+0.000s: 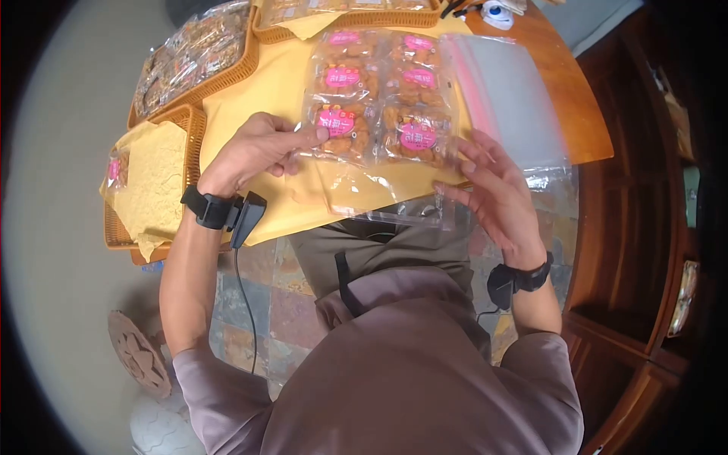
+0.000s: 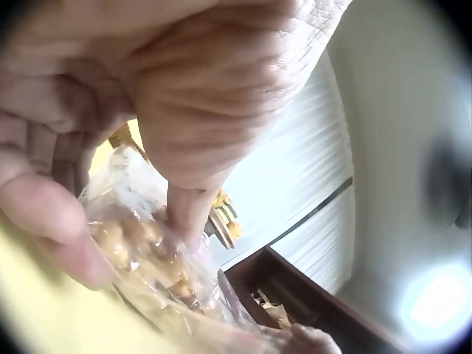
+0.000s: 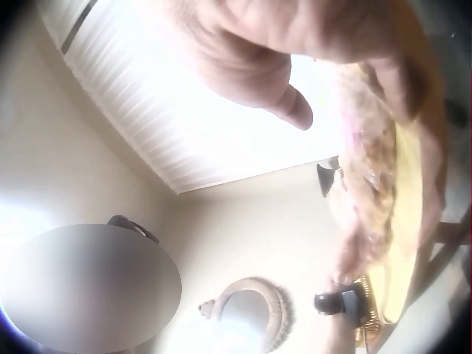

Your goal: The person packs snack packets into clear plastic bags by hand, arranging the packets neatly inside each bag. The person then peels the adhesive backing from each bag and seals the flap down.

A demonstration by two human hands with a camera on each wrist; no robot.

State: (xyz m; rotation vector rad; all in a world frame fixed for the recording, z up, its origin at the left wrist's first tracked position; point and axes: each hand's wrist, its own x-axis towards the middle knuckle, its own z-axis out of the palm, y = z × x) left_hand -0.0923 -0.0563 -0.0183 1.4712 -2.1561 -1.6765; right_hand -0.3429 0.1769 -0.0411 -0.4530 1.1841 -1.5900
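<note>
A large clear plastic bag (image 1: 387, 201) lies in front of the body, holding several small packets of brown fried snacks (image 1: 360, 144) with pink labels, laid out in two columns. My left hand (image 1: 254, 152) pinches the bag's left edge, thumb on top near a pink label and fingers curled below. In the left wrist view the thumb presses against the snack packets (image 2: 140, 251). My right hand (image 1: 500, 193) is at the bag's right edge, fingers loosely bent and touching the plastic. Its thumb stands apart from the bag in the right wrist view. The bag's unfilled end points toward the body.
Yellow paper (image 1: 265, 201) covers the table under the bag. A stack of flat clear bags (image 1: 516, 98) with pink edges lies at the right. Wicker baskets (image 1: 197, 125) stand left and behind, some with packets. A wooden shelf (image 1: 614, 243) stands at the far right.
</note>
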